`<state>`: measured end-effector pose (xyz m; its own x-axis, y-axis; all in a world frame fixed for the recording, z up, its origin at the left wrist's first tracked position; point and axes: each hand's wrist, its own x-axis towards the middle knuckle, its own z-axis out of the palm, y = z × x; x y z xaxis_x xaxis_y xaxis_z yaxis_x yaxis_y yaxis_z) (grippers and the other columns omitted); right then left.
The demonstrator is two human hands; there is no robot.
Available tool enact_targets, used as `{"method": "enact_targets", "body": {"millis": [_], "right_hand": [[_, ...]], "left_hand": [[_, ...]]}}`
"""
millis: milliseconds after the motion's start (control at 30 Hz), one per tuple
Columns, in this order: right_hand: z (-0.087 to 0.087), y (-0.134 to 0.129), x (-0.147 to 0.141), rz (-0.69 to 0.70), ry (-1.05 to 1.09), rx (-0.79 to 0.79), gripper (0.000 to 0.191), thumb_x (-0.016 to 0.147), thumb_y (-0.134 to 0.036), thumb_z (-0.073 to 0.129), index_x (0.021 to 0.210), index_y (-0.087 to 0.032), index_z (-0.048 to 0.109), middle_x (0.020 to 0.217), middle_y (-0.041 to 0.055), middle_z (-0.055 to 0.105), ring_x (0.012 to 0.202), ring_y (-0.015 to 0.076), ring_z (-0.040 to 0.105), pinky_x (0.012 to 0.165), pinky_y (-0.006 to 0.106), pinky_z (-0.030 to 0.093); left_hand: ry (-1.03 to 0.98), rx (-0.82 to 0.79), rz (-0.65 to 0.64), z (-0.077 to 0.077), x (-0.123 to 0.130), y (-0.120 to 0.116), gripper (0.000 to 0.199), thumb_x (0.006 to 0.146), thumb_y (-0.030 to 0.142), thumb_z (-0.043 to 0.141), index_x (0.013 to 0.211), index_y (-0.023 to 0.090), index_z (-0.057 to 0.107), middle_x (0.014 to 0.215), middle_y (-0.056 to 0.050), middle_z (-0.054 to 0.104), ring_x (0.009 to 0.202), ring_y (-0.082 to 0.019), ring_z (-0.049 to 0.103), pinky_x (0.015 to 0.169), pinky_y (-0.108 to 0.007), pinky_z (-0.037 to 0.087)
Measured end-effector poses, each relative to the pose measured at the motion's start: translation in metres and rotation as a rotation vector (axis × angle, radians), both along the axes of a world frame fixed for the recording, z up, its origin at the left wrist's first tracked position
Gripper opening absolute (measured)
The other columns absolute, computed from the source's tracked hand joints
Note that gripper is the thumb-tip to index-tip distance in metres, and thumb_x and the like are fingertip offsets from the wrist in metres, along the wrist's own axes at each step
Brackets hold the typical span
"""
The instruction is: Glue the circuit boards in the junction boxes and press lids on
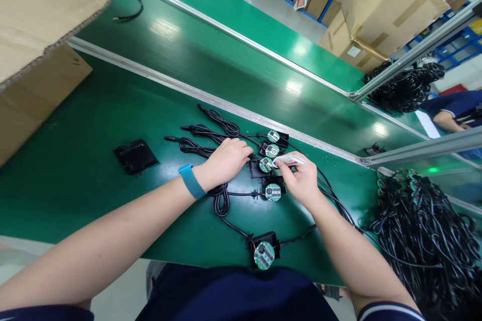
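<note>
Tube, small and white with red print and a touch of blue near its narrow end, sits pinched between the thumb and fingers of the person's right hand. It points left out of that grip, its tip at the right edge of a round green circuit board; from here I can't tell whether the two touch. That board overlaps an open black plastic housing, left of the right hand and just right of the left hand. The left hand, a teal band around its wrist, lies over coiled black cables, fingers bent toward the board; what is under the fingertips is hidden, so I can't say whether it grasps anything.

Two similar boards line up on the far side and one on the near side; another lies well apart by the near edge. On the left of the green tabletop lies a squarish black plastic part, a brown cardboard box farther left. On the right spreads a tangled heap of black cables.
</note>
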<state>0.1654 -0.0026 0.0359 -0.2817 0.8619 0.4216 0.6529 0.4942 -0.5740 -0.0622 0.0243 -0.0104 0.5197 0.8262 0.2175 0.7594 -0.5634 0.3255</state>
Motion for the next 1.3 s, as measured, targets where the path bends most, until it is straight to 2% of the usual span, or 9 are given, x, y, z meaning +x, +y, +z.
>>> {"method": "enact_targets", "body": {"millis": [367,467,767,1000,1300], "right_hand": [[0.004,-0.011,0.006,-0.050,0.047,-0.002,0.010,0.090,-0.026,0.063,0.082,-0.024,0.069,0.084,0.0040,0.072,0.079,0.0199,0.068,0.074,0.035,0.055],[0.004,-0.009,0.000,-0.069,0.053,0.002,0.011,0.090,-0.028,0.063,0.082,-0.024,0.069,0.085,0.0046,0.072,0.081,0.0209,0.068,0.074,0.036,0.055],[-0.004,0.006,-0.025,0.015,0.038,0.008,0.013,0.092,-0.026,0.060,0.081,-0.023,0.068,0.083,0.0037,0.071,0.078,0.0184,0.067,0.074,0.033,0.053],[-0.002,0.003,-0.018,0.017,0.025,-0.001,0.015,0.091,-0.025,0.060,0.078,-0.023,0.065,0.082,0.0038,0.069,0.077,0.0184,0.065,0.072,0.032,0.051],[-0.006,0.001,-0.012,0.042,0.038,0.041,0.010,0.091,-0.023,0.061,0.084,-0.022,0.067,0.082,0.0028,0.069,0.076,0.0171,0.065,0.071,0.031,0.052]], "left_hand": [[0.006,0.008,-0.001,-0.003,0.000,0.001,0.015,0.092,0.022,0.058,0.103,0.019,0.068,0.096,-0.007,0.067,0.095,-0.025,0.058,0.084,-0.038,0.041],[0.005,0.004,-0.001,-0.003,0.000,0.001,0.016,0.092,0.022,0.059,0.104,0.019,0.068,0.096,-0.007,0.067,0.096,-0.025,0.058,0.085,-0.038,0.042],[0.001,-0.016,0.005,0.000,0.000,0.000,0.017,0.092,0.020,0.058,0.106,0.018,0.068,0.095,-0.007,0.066,0.095,-0.025,0.058,0.085,-0.038,0.043],[0.001,-0.014,0.004,0.000,0.000,0.000,0.016,0.092,0.021,0.058,0.105,0.018,0.068,0.095,-0.007,0.065,0.096,-0.025,0.057,0.087,-0.038,0.043],[0.005,-0.031,0.000,0.000,0.000,0.002,0.017,0.094,0.022,0.057,0.104,0.016,0.069,0.096,-0.008,0.065,0.097,-0.025,0.058,0.090,-0.039,0.045]]}}
